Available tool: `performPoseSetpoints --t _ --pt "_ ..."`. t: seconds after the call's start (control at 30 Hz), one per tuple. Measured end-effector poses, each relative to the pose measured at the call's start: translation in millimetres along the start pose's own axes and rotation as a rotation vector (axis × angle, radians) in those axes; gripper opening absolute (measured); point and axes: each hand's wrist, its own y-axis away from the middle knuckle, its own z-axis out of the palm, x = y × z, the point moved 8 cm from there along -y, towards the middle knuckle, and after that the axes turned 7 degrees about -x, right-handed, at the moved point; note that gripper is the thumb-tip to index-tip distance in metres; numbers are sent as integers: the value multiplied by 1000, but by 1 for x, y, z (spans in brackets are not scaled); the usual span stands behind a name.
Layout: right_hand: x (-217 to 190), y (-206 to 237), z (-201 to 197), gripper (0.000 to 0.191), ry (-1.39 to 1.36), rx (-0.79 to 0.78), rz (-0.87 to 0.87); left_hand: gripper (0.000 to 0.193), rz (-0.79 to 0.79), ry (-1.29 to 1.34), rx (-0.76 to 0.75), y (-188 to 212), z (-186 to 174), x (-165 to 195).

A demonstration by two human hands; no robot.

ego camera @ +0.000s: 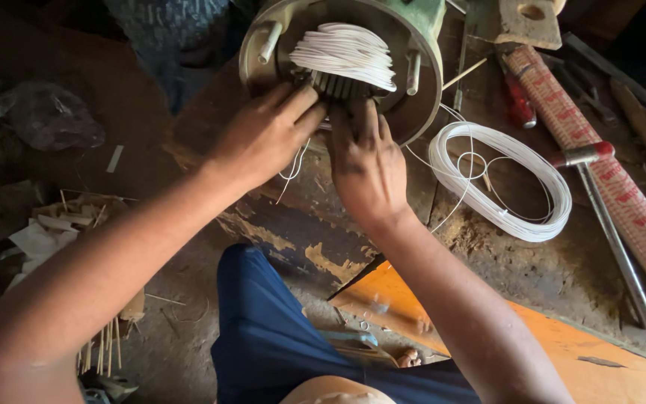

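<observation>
**Both hands down in the motor housing**

Fingers (298, 105) of the left hand (267, 135) are bent and pressed against the slotted core at the bottom of the round motor housing (420, 82), top middle of the frame. The right hand (368, 164) sits just beside it, fingers stretched up into the same slots. Can't tell whether either one is actually pinching a wire (the tips are hidden in the slots).

Right above the hands, one fanned bundle of white winding wire (345, 54) hangs out of the housing. A second, loose coil of white wire (502, 183) lies flat on the bench at right, well apart from the hands.

Packages: one long roll in red patterned wrapping (600, 150) runs diagonally down the right edge. I count one red-handled screwdriver (517, 101) beside it and one hammer (600, 202) lying across the roll.

The surface is a worn, dusty wooden bench (300, 232) with an orange board (562, 344) at lower right. Paper scraps (46, 232) and thin sticks litter the dirt floor at left.
</observation>
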Motion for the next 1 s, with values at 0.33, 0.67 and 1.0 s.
performPoseSetpoints --t 0.33,0.67,1.0 --pt "10 -3 7 28 -68 21 -63 16 89 -217 -70 -7 -5 12" --pt "15 3 13 27 -145 69 -69 16 75 -183 -39 -3 -3 8" --pt "3 2 1 29 -152 91 -54 29 106 -294 -45 -1 -3 9"
